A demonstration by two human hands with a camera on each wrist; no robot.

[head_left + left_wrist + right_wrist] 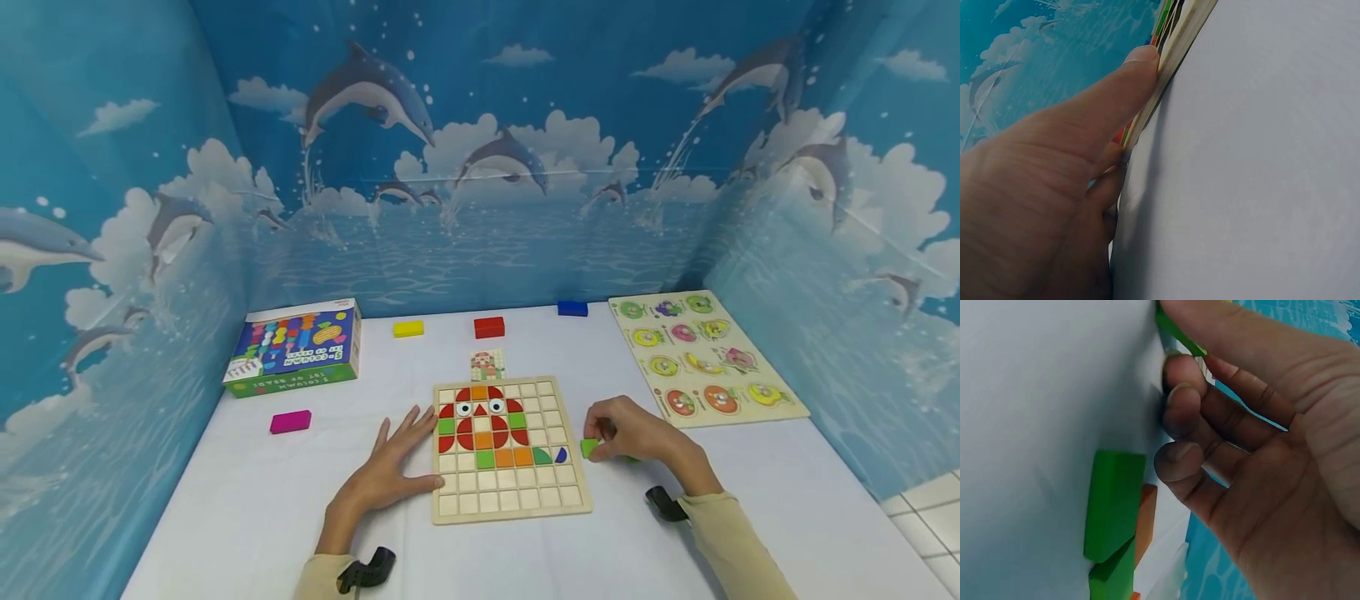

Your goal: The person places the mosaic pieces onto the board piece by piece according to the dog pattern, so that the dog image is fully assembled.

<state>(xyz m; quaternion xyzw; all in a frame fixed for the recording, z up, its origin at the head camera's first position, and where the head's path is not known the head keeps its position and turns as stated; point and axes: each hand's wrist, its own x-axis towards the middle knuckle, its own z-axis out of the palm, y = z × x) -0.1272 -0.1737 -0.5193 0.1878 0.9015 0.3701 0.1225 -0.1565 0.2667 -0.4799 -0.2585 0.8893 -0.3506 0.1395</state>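
A wooden grid board (510,502) lies on the white table with red, orange, green and blue pieces set in its squares, two of them bearing eyes. Along its left edge rests my left hand (393,467), fingers spread and thumb (1141,62) touching the rim. Just off the board's right side, my right hand (633,433) pinches a green block (589,448) between thumb and fingers. In the right wrist view that block (1175,330) is partly hidden by the thumb. Two more green blocks (1115,503) and an orange piece (1145,519) lie on the table near the curled fingers.
A small picture card (487,364) lies behind the board. Yellow (408,328), red (489,327), blue (572,308) and magenta (290,422) blocks are spread about. A bead-set box (300,346) stands back left; a fruit puzzle board (637,333) lies back right.
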